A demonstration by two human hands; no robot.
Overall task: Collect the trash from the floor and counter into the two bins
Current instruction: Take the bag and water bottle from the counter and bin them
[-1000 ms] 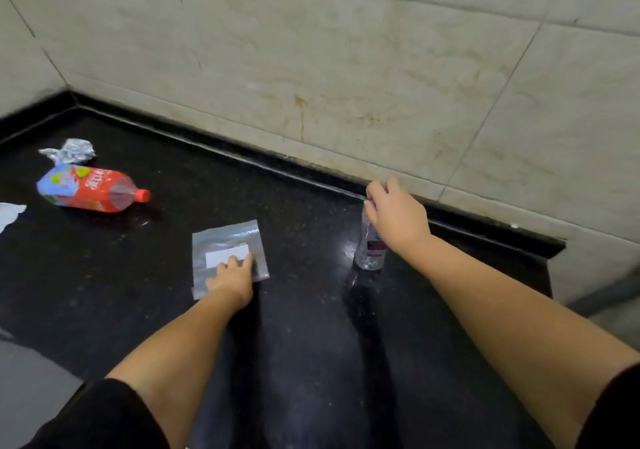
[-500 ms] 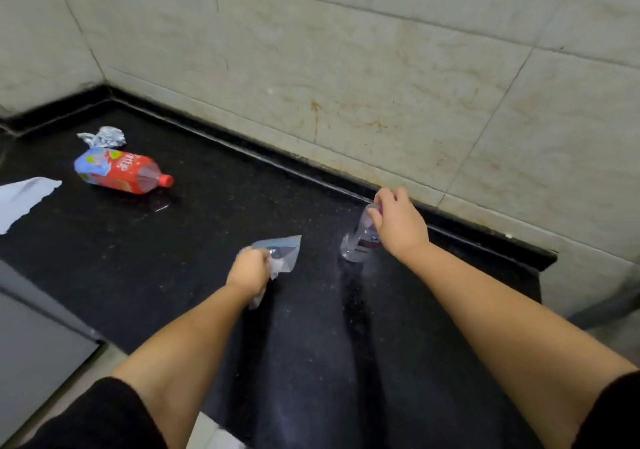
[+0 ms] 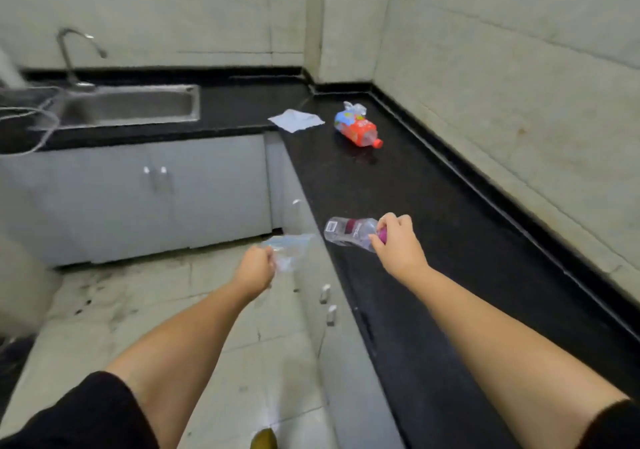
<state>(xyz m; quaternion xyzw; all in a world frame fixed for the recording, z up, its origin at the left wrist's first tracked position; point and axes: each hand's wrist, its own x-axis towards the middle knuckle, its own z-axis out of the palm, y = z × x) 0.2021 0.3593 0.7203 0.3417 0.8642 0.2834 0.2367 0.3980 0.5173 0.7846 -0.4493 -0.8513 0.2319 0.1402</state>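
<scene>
My right hand [image 3: 398, 244] grips a clear plastic bottle [image 3: 348, 232] by its pink-capped neck; the bottle lies sideways in the air over the front edge of the black counter [image 3: 433, 275]. My left hand [image 3: 254, 270] is shut on a clear plastic bag [image 3: 291, 249], held out over the floor beside the cabinets. Farther back on the counter lie a red-labelled bottle [image 3: 356, 128] on its side, crumpled foil [image 3: 353, 107] behind it, and a white paper [image 3: 296, 120]. No bin is in view.
A steel sink [image 3: 128, 105] with a tap [image 3: 74, 53] sits at the back left. Grey cabinets [image 3: 138, 195] run under the L-shaped counter. Tiled walls close the right and back. The pale floor [image 3: 138, 310] is stained. A cable [image 3: 31, 119] hangs by the sink.
Both hands have lifted their items off the counter and drawn back and left. My view has swung left, bringing the sink, cabinets and floor into sight.
</scene>
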